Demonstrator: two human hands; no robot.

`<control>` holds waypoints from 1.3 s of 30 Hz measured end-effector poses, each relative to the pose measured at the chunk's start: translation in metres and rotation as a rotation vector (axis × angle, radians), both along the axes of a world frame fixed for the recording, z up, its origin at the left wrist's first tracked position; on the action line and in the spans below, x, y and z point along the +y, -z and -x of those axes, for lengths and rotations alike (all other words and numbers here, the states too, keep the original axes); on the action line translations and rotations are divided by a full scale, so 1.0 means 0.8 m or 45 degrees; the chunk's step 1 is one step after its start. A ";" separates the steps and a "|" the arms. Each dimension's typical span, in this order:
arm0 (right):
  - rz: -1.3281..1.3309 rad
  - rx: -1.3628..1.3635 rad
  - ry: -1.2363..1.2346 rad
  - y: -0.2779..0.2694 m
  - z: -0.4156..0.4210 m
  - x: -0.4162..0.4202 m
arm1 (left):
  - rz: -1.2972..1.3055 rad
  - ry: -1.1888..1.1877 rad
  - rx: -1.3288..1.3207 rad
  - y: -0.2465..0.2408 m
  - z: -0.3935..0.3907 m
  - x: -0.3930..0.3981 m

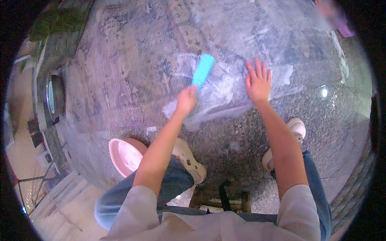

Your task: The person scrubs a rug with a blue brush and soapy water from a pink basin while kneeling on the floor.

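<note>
Before me a patterned rug (135,75) lies on a stone floor, with white foam (221,90) spread over its near part. My left hand (187,99) is closed around the handle of a light-blue brush (204,69), whose wide end rests on or just above the rug; its underside is hidden. To the right, my right hand (258,82) has its fingers spread, palm down, on the rug beside the foam, holding nothing.
A pink basin (116,159) with suds inside stands left of my shoe (188,162). The other shoe (296,128) is at the right. A low stool (245,201) is beneath me. Part of a person (330,15) shows at the upper right, blurred. A railing (40,177) stands far left.
</note>
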State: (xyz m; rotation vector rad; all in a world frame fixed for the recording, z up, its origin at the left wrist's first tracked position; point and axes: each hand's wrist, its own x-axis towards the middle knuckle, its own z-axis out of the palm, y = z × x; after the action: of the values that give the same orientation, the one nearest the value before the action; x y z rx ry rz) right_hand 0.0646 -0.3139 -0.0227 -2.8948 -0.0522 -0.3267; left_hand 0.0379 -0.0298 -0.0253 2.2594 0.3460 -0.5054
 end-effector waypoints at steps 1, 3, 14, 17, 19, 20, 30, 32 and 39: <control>0.014 -0.006 -0.002 0.002 0.000 -0.004 | -0.016 0.091 0.009 0.006 0.010 -0.002; 0.002 0.005 0.013 0.002 0.004 -0.011 | -0.013 0.212 0.145 -0.006 0.020 -0.008; -0.071 0.035 0.004 -0.010 0.000 0.004 | -0.475 0.822 -0.027 -0.079 -0.051 0.011; -0.049 0.021 0.012 -0.005 0.003 -0.015 | -0.482 0.742 -0.209 -0.087 -0.068 -0.022; -0.069 0.043 0.012 0.001 0.004 -0.023 | -0.508 0.665 -0.239 -0.074 -0.074 -0.039; -0.191 0.034 0.001 0.005 0.000 -0.023 | -0.509 0.635 -0.243 -0.057 -0.076 -0.034; -0.417 -0.020 1.646 0.022 -0.059 -0.362 | -0.582 0.515 -0.540 -0.006 -0.070 -0.083; -0.838 0.105 2.017 0.007 -0.057 -0.386 | -0.626 0.512 -0.572 -0.004 -0.064 -0.078; -1.604 0.033 1.924 0.057 -0.041 -0.419 | -0.717 0.544 -0.559 -0.002 -0.065 -0.045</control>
State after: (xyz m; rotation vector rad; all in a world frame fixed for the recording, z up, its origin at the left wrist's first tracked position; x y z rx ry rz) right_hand 0.0975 -0.6494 -0.0681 -1.1964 1.6365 -0.3189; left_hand 0.0902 -0.0656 -0.0238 2.9256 -0.2620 -0.1064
